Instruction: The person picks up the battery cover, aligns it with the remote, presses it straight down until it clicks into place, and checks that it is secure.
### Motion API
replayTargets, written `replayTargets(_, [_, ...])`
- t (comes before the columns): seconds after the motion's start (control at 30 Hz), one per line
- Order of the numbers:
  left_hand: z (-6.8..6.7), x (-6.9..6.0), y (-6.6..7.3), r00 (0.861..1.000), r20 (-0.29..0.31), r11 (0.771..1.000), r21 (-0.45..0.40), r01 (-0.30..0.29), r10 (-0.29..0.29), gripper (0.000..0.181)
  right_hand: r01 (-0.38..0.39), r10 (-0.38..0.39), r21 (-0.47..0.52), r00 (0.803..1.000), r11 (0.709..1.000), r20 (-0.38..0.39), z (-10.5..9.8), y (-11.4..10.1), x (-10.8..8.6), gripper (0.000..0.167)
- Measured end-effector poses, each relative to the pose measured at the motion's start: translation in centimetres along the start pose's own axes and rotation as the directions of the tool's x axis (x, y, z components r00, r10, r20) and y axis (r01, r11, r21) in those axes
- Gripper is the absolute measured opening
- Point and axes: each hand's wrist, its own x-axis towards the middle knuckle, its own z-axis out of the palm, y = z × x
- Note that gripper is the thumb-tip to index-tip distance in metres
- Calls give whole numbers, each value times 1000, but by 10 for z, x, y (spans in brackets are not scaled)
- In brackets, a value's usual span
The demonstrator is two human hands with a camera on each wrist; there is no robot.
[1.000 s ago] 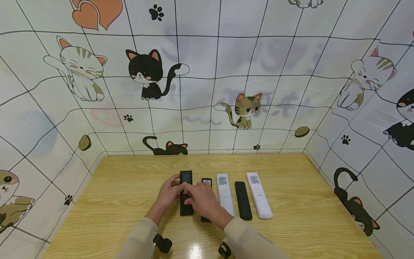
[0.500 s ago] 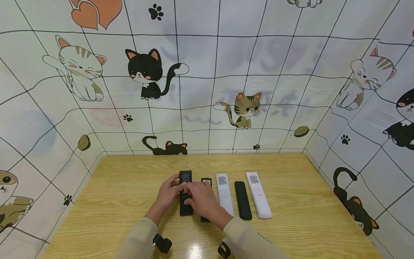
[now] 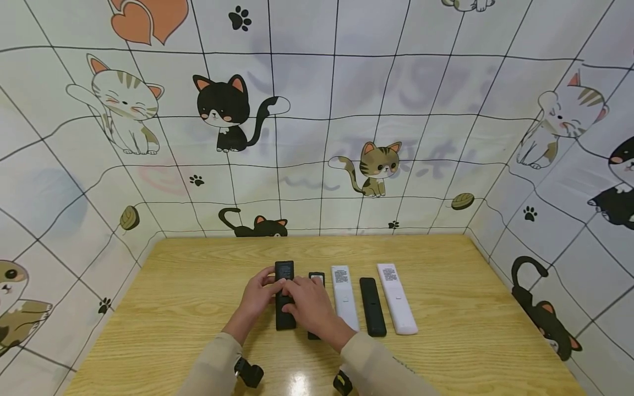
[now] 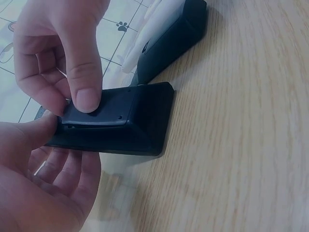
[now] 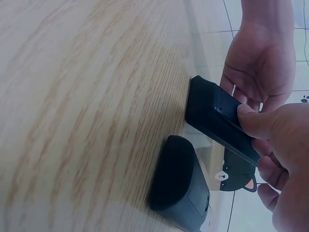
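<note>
A black remote control (image 3: 284, 269) lies back up at the left end of a row on the table. My left hand (image 3: 256, 296) holds it by its sides, thumb on the near side and fingers beneath in the left wrist view. My right hand (image 3: 313, 307) reaches over it, its thumb flat on the battery cover (image 4: 116, 107) and its index finger curled at the cover's far edge. A thin dark gap shows along one side of that cover. Whatever lies beneath the cover is hidden.
Right of it lies another black remote (image 5: 176, 183), partly under my right hand in the head view. Beyond are a white remote (image 3: 345, 297), a smaller black remote (image 3: 372, 308) and a pinkish-white remote (image 3: 397, 300). Cat-print cloth walls (image 3: 307, 137) surround the wooden table (image 3: 198, 264).
</note>
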Motion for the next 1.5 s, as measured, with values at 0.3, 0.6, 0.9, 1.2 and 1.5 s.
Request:
replayTargets(0.3, [0, -1, -1, 1000, -2, 1000, -10, -1, 1, 49, -28, 28, 14, 1000, 1000, 14, 2, 1, -1, 33])
replayTargets(0.6, [-2, -2, 0, 1000, 0, 1000, 0, -18, 18, 50, -278, 235, 405, 960, 871, 154, -10, 4, 3, 61])
replayTargets(0.9, [-3, -5, 2, 999, 15, 1000, -7, -31, 31, 53, -410, 243, 569, 905, 712, 348, -12, 4, 4, 69])
replayTargets(1.2, [-1, -7, 4, 999, 13, 999, -16, -31, 31, 52, -446, 304, 529, 891, 722, 336, -4, 4, 6, 50])
replayTargets(1.5, [-1, -9, 4, 999, 14, 999, -21, -38, 38, 54, -446, 309, 541, 893, 713, 328, -2, 3, 7, 48])
